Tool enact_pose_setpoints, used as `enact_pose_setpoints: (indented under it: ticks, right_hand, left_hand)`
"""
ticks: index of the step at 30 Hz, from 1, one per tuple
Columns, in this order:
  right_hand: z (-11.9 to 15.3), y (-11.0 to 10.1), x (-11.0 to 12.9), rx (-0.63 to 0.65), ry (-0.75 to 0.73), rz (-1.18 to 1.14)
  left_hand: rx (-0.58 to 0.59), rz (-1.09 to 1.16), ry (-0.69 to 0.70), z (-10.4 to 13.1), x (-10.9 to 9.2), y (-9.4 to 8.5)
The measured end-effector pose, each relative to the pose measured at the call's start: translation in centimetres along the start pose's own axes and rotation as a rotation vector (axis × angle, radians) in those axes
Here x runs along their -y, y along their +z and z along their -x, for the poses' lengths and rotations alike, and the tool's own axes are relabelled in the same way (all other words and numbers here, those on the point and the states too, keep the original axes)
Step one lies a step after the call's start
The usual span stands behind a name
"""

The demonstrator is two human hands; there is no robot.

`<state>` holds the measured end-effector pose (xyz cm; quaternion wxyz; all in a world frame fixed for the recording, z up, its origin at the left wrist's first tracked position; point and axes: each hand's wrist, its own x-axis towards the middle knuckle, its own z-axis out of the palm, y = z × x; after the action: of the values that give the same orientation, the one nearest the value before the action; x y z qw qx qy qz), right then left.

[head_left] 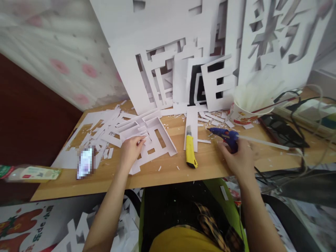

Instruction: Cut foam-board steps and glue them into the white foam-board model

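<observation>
My left hand is closed in a pinch at an inner strip of a white cut-out board character. This piece lies on the desk, with thin upright walls along parts of its edges and rectangular openings in it. What exactly sits between the fingertips is partly hidden. In my right hand is a blue hot glue gun, its nozzle pointing left above the desk and a pale glue stick sticking out of its back. A yellow utility knife rests on a white strip between my hands.
Large white boards with cut-out characters lean at the back. A paper tub of glue sticks stands right, near a dark flat device and cables. White scraps, a bright-screened phone and a bottle lie left.
</observation>
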<state>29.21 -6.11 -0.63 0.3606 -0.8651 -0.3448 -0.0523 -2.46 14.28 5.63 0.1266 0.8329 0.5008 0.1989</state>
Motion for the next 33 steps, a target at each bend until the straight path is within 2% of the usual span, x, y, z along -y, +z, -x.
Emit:
enact_pose_setpoints:
  ticks: [3,5,7,10,12,14,17,21,27,33]
  right_hand:
    - [-1.9,-0.2,-0.3,0.117,-0.015,0.061]
    - [-2.9,-0.4,-0.4,0.18,-0.022,-0.003]
    - [-3.2,-0.8,-0.1,0.192,-0.01,-0.132]
    - [-2.6,-1.8,1.3,0.176,0.054,-0.432]
    - [-1.5,-2.7,2.9,0.225,0.094,-0.664]
    - [-0.1,-3.5,4.7,0.315,0.074,-0.898]
    - [1.8,-4.3,6.9,0.426,0.041,-1.078]
    - [3.5,-4.1,7.8,0.479,0.018,-1.067]
    - [4.7,-3.4,7.7,0.469,0.055,-1.047]
    - [4.9,-3.6,9.2,0.499,0.004,-1.03]
  left_hand:
    - [-0.026,0.07,-0.004,0.1,-0.1,-0.3]
    - [-0.07,0.188,-0.033,0.6,-0.3,-0.7]
    - [-0.116,0.493,-0.111,1.5,-0.7,-1.2]
    - [-0.12,1.078,-0.257,3.6,-2.0,-1.4]
    - [-0.097,1.298,-0.329,5.1,-3.4,-1.2]
    - [-0.053,1.426,-0.363,6.6,-5.1,-0.7]
    - [0.006,1.559,-0.379,8.5,-7.8,-0.2]
    - [-0.006,1.672,-0.436,9.8,-10.1,-0.4]
    - [0.022,1.653,-0.443,10.2,-10.3,-1.0]
    - [0.033,1.635,-0.441,10.3,-9.8,-1.2]
